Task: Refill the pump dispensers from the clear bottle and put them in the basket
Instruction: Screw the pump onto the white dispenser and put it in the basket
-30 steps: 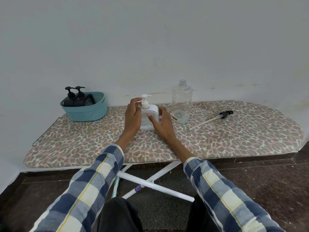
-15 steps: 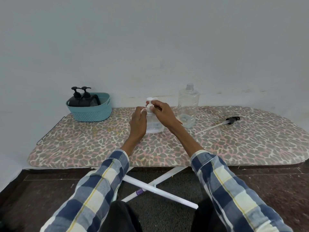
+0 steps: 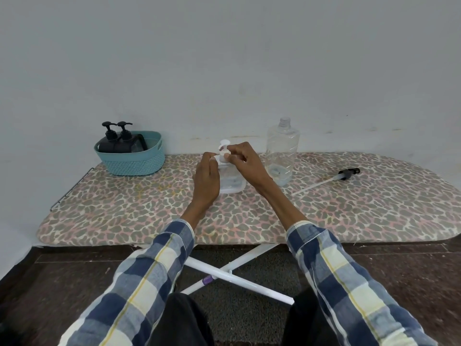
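Observation:
A clear pump dispenser (image 3: 230, 182) with a white pump head stands upright on the leopard-print ironing board (image 3: 139, 208). My left hand (image 3: 205, 176) grips its body from the left side. My right hand (image 3: 245, 162) pinches the white pump collar at the top. Just right of it stands the clear bottle (image 3: 282, 152), uncapped, with a little liquid at the bottom. At the back left sits a teal basket (image 3: 132, 161) holding two black pump dispensers (image 3: 117, 141).
A loose black pump head with its long white tube (image 3: 326, 182) lies on the board to the right of the clear bottle. A pale wall runs right behind the board. The board's white legs cross over a dark floor below my arms.
My right hand has risen from the dispenser's side to its pump collar, and my left hand has taken the body. The view has tilted slightly.

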